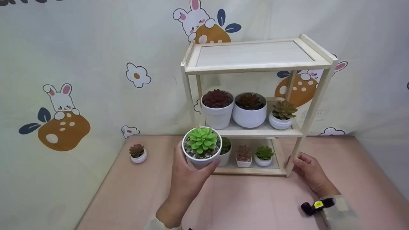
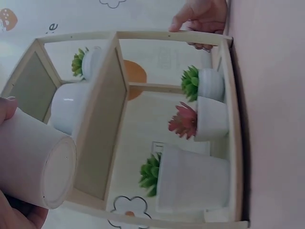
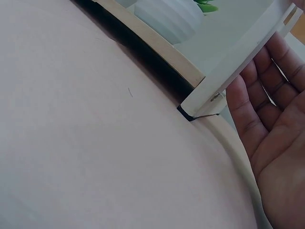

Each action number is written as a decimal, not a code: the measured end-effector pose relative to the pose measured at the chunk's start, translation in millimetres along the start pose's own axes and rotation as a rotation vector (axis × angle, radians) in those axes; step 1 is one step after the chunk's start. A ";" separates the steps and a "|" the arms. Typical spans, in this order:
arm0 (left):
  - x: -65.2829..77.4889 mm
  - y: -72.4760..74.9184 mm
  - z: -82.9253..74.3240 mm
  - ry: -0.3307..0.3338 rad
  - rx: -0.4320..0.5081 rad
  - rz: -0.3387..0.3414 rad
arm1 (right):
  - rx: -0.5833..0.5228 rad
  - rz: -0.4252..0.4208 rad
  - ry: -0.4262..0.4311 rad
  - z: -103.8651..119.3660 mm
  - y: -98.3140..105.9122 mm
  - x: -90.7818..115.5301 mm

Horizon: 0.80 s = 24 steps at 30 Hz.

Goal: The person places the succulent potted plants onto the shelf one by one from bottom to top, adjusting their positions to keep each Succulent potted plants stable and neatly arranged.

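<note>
My left hand [image 1: 188, 175] grips a white pot with a bright green succulent [image 1: 202, 140], raised in front of the shelf's lower level. In the left wrist view the underside of this white pot [image 2: 58, 169] shows, while its plant is hidden. Down at the right front leg of the wooden shelf [image 1: 295, 153], my right hand [image 1: 308, 167] holds the post, thumb in front and fingers behind. The right wrist view shows those fingers [image 3: 245, 102] beside the leg's foot. On the lower level stand a partly hidden potted succulent [image 1: 225, 153], a pink succulent [image 1: 243, 156] and a small green one [image 1: 264, 156].
The middle level bears a dark red succulent [image 1: 218, 108], a brown one [image 1: 250, 107] in a round pot and a smaller one [image 1: 282, 114]. A small reddish-brown succulent [image 1: 137, 153] sits on the pink table [image 1: 134, 198] at the left. Behind hangs a printed cloth [image 1: 105, 105].
</note>
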<state>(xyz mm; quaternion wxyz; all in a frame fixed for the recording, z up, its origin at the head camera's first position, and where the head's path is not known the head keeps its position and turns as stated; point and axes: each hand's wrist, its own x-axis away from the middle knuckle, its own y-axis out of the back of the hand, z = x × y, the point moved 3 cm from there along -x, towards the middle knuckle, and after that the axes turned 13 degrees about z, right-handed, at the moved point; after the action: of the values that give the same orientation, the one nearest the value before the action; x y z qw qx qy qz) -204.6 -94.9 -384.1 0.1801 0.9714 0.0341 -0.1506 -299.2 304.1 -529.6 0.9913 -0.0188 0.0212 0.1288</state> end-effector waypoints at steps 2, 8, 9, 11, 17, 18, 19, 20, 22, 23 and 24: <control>-4.2 -1.1 -8.8 -0.021 0.001 0.013 | 0.007 0.003 -0.013 0.1 0.2 -0.1; -14.8 0.1 -32.7 -0.064 0.020 0.028 | 0.011 0.028 -0.022 0.7 0.1 -0.4; -16.3 0.7 -36.4 -0.068 0.024 0.030 | 0.012 0.032 -0.021 0.9 0.3 -0.5; -18.3 2.1 -43.0 -0.079 0.023 0.030 | 0.011 0.034 -0.022 0.4 0.0 -1.0; -23.0 0.0 -62.6 -0.126 0.035 0.071 | 0.051 0.034 -0.035 0.2 0.3 -1.0; -24.2 -1.4 -66.1 -0.129 0.045 0.079 | 0.056 0.031 -0.036 0.3 0.7 -0.6; -25.5 -2.9 -69.5 -0.133 0.057 0.089 | 0.057 0.028 -0.031 0.3 1.0 -0.4; -27.2 -4.5 -72.8 -0.137 0.069 0.099 | 0.052 0.026 -0.027 0.2 1.3 -0.2; -31.0 -7.9 -80.2 -0.146 0.089 0.112 | 0.031 0.015 -0.012 -0.4 1.4 -0.5; -33.1 -9.7 -84.3 -0.155 0.098 0.116 | 0.016 0.007 -0.006 -0.9 1.0 -0.8; -35.2 -11.4 -88.4 -0.169 0.106 0.120 | 0.000 0.002 0.004 -1.2 0.5 -1.2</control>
<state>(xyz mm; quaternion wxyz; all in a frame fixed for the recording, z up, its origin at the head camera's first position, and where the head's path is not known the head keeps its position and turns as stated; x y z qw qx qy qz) -214.8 -52.8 -298.6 0.1396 0.9638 -0.0474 -0.2223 -300.6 304.3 -530.8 0.9911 -0.0189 0.0231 0.1299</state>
